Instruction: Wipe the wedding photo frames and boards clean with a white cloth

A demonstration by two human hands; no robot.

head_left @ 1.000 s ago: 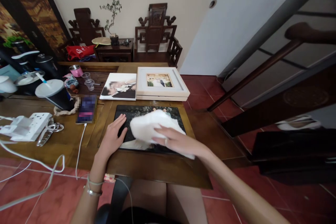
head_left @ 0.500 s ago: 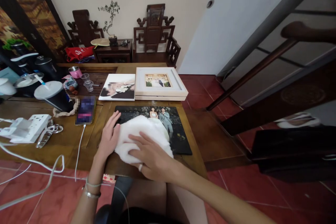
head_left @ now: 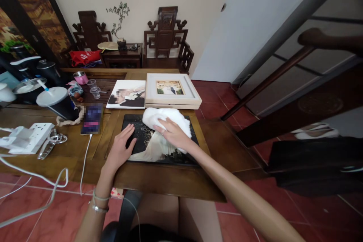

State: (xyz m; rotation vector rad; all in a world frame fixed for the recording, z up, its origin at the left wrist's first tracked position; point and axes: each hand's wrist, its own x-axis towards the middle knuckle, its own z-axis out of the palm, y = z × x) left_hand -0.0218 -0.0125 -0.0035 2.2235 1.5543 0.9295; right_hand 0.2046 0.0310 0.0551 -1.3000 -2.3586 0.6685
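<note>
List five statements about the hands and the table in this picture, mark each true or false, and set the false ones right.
1. The right hand is on the white cloth. True.
2. The left hand is on the white cloth too. False: it rests at the left side of the dark photo panel.
3. A white cable is connected to the phone. True.
4. The phone lies to the right of the photo panel. False: it lies to the left.
5. The white cloth hides the whole photo panel. False: much of the panel shows, including a pale dress.
</note>
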